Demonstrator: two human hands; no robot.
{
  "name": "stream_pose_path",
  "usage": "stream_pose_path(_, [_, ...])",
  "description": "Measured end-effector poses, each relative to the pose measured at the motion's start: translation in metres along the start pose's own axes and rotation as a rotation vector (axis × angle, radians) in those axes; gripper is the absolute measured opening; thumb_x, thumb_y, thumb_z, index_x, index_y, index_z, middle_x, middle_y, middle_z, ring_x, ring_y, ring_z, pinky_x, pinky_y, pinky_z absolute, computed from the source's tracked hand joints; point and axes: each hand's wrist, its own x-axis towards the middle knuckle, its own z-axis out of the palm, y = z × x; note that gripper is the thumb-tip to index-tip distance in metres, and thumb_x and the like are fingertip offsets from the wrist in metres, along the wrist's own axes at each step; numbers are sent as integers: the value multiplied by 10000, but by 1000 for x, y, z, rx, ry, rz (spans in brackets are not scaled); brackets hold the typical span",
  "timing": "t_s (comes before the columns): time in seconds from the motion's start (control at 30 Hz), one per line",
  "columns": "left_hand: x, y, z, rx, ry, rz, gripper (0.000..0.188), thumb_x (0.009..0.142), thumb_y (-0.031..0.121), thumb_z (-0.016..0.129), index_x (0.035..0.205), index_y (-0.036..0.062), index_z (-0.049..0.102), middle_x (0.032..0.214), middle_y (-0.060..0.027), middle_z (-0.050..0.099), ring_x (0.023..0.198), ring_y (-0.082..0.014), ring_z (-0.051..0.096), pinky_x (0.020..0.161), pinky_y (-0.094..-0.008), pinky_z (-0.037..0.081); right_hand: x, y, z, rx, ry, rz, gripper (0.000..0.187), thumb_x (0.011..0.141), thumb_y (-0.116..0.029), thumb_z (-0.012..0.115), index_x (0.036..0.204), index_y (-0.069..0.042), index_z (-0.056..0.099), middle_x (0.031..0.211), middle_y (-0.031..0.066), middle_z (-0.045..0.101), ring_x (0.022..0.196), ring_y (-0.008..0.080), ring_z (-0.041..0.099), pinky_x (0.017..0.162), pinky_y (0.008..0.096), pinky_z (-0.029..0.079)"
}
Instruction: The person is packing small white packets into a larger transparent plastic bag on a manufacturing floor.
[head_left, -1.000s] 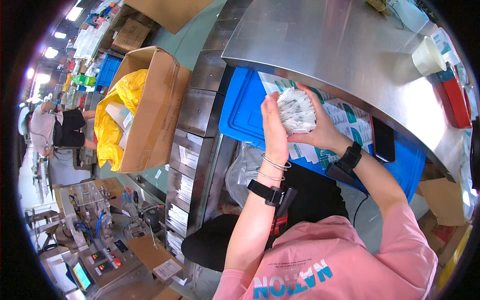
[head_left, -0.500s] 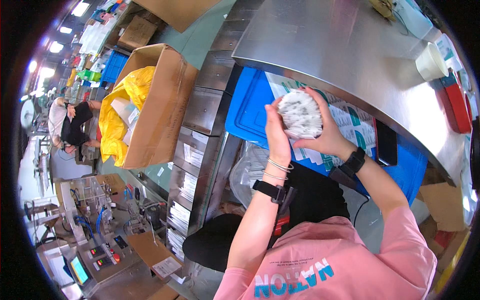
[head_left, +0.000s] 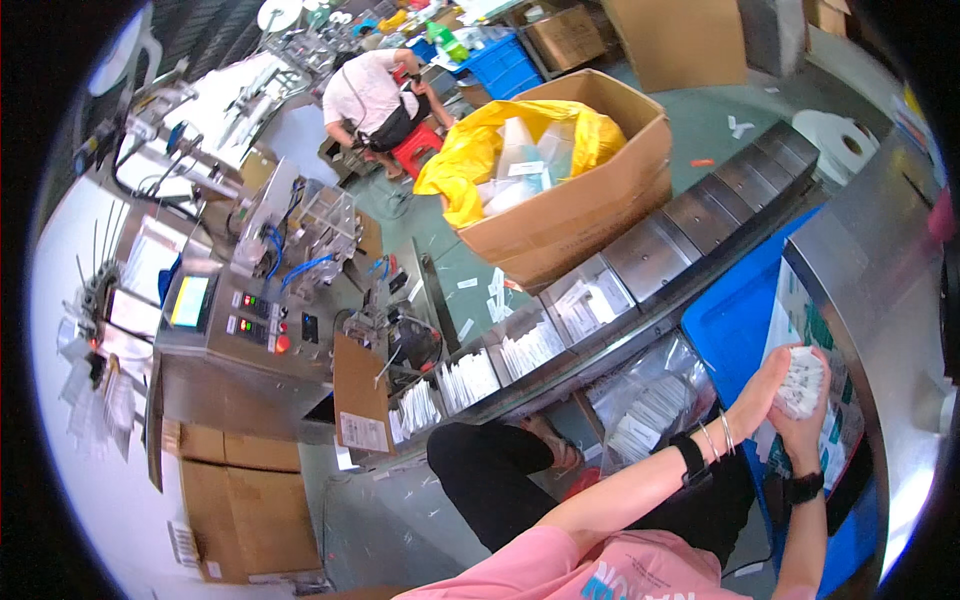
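Observation:
Between my two hands is a thick round bundle of thin white packets or strips [head_left: 800, 385], its edges pointing up; I cannot make out exactly what they are. My left hand [head_left: 757, 396] wraps it from the left. My right hand [head_left: 806, 432] cups it from the near and right side. Printed white and green sheets [head_left: 845, 400] lie beneath the hands on a blue plastic lid or bin [head_left: 712, 322]. Beside my left forearm, a clear plastic bag [head_left: 668, 385] holds more of the white pieces.
A metal channel with compartments [head_left: 655, 258] runs diagonally past my knees; several hold white pieces. Beyond it stands a carton [head_left: 570, 235] lined with a yellow bag [head_left: 450, 180]. A control machine [head_left: 240, 320] is at left, a seated person [head_left: 365, 100] far off, a steel table [head_left: 890, 220] at right.
The view has swung left, so the machine and carton show more fully and my hands appear farther right and lower. Both hands still hold the white bundle.

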Motion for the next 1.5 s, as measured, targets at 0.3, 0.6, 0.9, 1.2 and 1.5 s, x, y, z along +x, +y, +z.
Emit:
stream_pose_path(0.3, [-87, 80, 14, -35, 271, 157, 712, 928, 547, 218, 1407, 39, 84, 1422, -115, 257, 1286, -179, 284, 1074, -294, 198, -18, -85, 72, 287, -208, 120, 904, 539, 30, 733, 1313, -53, 274, 1203, 100, 462, 1088, 208, 491, 920, 333, 424])
stream_pose_path(0.6, [-175, 142, -41, 178, 577, 41, 690, 935, 545, 190, 1256, -25, 410, 1246, -131, 468, 1176, -196, 428, 1017, -338, 318, -32, -77, 140, 631, -348, 620, 633, 702, -157, 623, 1275, -5, 401, 1173, 146, 540, 1031, 258, 563, 896, 376, 461])
stream_pose_path(0.9, [-226, 98, -53, 29, 728, 31, 563, 956, 456, 313, 1263, -10, 394, 1284, -120, 449, 1094, -203, 498, 953, -339, 375, -51, -39, 186, 1090, -327, 793, 577, 757, -267, 615, 1232, 11, 441, 1147, 181, 553, 1023, 318, 570, 878, 439, 479])
stream_pose_path(1.2, [-264, 54, -105, 681, 958, -323, 405, 854, 417, 566, 879, 14, 529, 809, -110, 596, 737, -233, 596, 650, -339, 467, -54, -9, 128, 554, -367, 1019, 409, 755, -126, 618, 1121, 33, 529, 986, 142, 631, 852, 244, 643, 744, 354, 542])
stream_pose_path(1.5, [-239, 21, -113, 1283, 720, -377, 273, 867, 249, 456, 744, 21, 544, 722, -189, 598, 701, -378, 584, 610, -474, 455, -12, 54, 193, -112, -560, 1020, 404, 623, -32, 728, 980, 80, 577, 923, 142, 647, 804, 233, 647, 687, 340, 524])
